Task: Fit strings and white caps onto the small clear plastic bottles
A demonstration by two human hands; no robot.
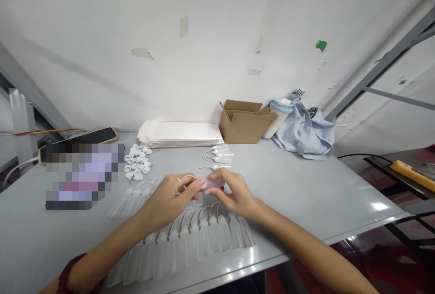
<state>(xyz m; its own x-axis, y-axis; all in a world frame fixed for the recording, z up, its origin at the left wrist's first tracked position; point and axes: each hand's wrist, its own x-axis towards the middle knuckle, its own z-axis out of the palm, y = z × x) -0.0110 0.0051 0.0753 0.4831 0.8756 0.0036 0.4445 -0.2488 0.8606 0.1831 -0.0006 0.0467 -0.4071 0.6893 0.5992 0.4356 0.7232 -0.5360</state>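
Observation:
Above the middle of the table, both my hands are closed on one small clear plastic bottle (215, 183) lying nearly level. My left hand (173, 201) pinches its white top end, where a thin white tube (186, 177) sticks out. My right hand (236, 193) grips the bottle's body between thumb and fingers. Below my hands lies a row of similar clear bottles (183, 246) with white tubes on their necks, partly covered by my left forearm. More such bottles (127, 203) lie left of my left hand, and several (222, 156) lie just beyond my hands.
A pile of small white caps (137, 162) sits left of centre. Flat white cartons (183, 134) are stacked against the wall, beside an open cardboard box (246, 126), a lidded cup (277, 119) and a light blue cloth bag (304, 133). At left lie a phone (102, 136) and a blurred-out object (84, 176).

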